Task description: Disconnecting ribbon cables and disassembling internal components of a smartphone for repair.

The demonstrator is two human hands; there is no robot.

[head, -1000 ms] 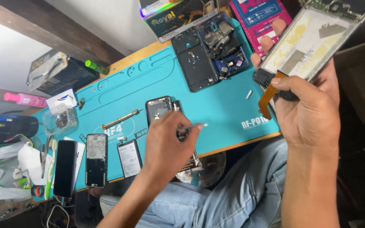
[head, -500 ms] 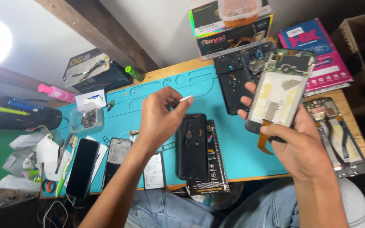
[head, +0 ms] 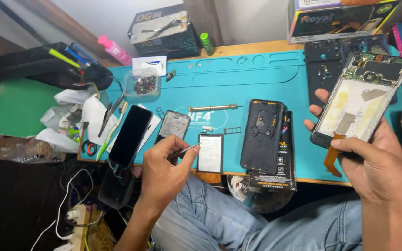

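My right hand [head: 373, 167] grips the opened phone frame [head: 361, 100] above the teal mat [head: 257, 79], its long axis tilted up and right, orange flex cable [head: 332, 155] hanging down. My left hand [head: 161, 174] pinches tweezers [head: 185, 149], tips pointing right toward the small battery [head: 210, 153].

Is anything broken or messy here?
The phone in the right hand is opened up, insides bare, an orange ribbon dangling loose. The left hand holds tweezers. Crumpled wipes pile at the mat's edge.
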